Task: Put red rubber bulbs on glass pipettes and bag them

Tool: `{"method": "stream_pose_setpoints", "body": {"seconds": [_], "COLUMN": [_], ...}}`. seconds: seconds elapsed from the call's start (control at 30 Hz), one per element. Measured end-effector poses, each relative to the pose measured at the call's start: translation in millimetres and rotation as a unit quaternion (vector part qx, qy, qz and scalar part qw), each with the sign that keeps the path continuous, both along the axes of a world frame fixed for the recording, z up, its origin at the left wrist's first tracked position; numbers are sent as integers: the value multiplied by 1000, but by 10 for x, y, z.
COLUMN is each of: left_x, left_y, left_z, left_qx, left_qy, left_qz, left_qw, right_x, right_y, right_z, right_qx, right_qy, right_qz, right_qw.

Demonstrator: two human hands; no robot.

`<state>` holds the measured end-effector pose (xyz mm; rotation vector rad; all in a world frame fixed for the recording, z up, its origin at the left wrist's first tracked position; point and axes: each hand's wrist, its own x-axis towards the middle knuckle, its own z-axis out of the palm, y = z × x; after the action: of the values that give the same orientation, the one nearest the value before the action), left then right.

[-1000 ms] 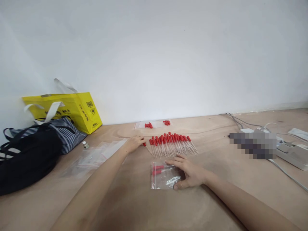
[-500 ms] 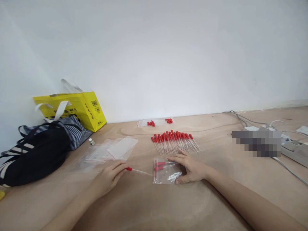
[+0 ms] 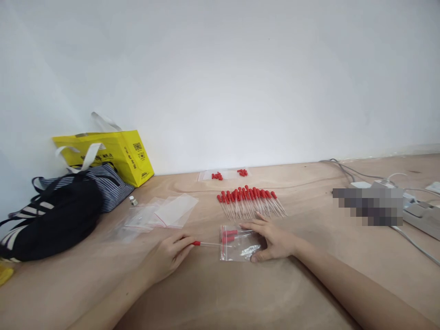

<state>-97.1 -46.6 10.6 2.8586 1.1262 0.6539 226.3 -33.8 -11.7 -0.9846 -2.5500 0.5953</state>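
Observation:
My left hand (image 3: 173, 254) pinches a dropper (image 3: 197, 243) by its red rubber bulb. The dropper's clear tube points right, its tip at the mouth of a clear zip bag (image 3: 237, 253); whether the tip is inside I cannot tell for sure. In that bag lie red-bulbed droppers (image 3: 228, 235). My right hand (image 3: 270, 238) rests on the bag's right side with fingers spread, steadying it against the table. Just beyond the bag, a row of several red-bulbed droppers (image 3: 245, 197) is laid out with tips toward me.
Flat zip bags (image 3: 175, 211) lie left, near a small bottle (image 3: 133, 200). Loose red bulbs (image 3: 217, 176) sit on clear plastic by the wall. A yellow bag (image 3: 137, 160) and a black bag (image 3: 65, 220) stand far left; cables and a power strip (image 3: 421, 213) lie right.
My left hand has moved right with the dropper, bringing its tip to the bag's opening. My right hand stays on the bag.

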Motion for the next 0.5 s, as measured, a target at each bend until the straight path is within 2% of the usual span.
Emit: {"method": "stream_pose_setpoints", "body": {"seconds": [0.17, 0.27, 0.4, 0.5], "left_x": [320, 531, 762, 874], "left_y": [-22, -32, -6, 42], "left_z": [6, -31, -131, -231], "left_qx": [-69, -133, -261, -292], "left_qy": [-38, -77, -141, -172], "left_qz": [-16, 15, 74, 91], "left_qw": [997, 988, 952, 937], "right_x": [2, 1, -3, -6], "right_y": [4, 0, -3, 2], "right_z": [-9, -14, -20, -27], "right_qx": [0, 3, 3, 2], "right_qy": [1, 8, 17, 19], "right_qz": [2, 1, 2, 4], "right_qw": [1000, 1000, 1000, 1000]}}
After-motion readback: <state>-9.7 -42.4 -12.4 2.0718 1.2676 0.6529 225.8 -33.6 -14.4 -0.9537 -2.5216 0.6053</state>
